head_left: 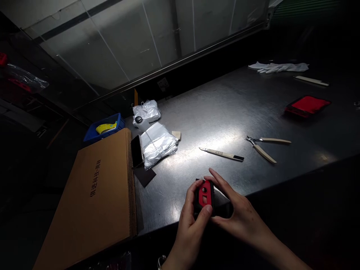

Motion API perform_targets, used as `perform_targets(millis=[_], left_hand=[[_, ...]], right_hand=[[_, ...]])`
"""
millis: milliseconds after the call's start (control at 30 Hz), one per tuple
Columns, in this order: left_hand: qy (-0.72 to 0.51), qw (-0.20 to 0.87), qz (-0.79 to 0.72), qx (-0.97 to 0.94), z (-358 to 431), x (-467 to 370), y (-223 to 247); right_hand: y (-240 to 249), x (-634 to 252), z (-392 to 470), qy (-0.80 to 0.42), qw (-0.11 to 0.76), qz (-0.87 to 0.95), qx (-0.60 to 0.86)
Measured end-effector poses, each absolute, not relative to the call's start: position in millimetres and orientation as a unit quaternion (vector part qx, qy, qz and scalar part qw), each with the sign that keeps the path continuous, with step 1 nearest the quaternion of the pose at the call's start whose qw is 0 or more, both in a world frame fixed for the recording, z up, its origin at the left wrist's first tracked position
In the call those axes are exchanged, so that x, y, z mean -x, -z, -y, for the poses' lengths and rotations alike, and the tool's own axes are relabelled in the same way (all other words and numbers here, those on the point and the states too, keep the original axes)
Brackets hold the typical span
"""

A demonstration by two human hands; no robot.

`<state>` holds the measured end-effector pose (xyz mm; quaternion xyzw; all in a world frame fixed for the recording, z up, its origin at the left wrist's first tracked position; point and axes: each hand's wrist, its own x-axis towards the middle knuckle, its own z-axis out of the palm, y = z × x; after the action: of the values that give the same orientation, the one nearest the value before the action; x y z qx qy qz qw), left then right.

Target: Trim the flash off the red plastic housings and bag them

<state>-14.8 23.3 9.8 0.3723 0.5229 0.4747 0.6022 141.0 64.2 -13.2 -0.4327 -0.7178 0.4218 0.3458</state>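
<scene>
A small red-and-black plastic case with a round hole and a squarish opening in its red face is held above the front edge of the metal table. My left hand is closed round its left side, the thumb pressed on the lower part of the red face. My right hand grips the same case from the right, with fingers at its upper edge and the thumb at its lower right corner. Beyond the hands lies a craft knife with a pale handle. Pliers with cream handles lie spread to its right.
A cardboard stack stands at the left, beside a phone and clear plastic bags. Behind are a bottle and a blue bin. Red-and-black pieces, white gloves and another pale-handled tool lie far right.
</scene>
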Motion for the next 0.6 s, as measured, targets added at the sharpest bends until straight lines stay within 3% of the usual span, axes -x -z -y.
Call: perform_targets(millis=[233,600], left_hand=[[-0.542,0.515,-0.562,-0.354,-30,-1,0],[-0.506,0.558,-0.560,-0.345,-32,10,-14]], right_hand=[[16,-137,-56,-0.389,0.352,0.733,0.433],[13,-145,-71,-0.450,0.321,0.705,0.445]])
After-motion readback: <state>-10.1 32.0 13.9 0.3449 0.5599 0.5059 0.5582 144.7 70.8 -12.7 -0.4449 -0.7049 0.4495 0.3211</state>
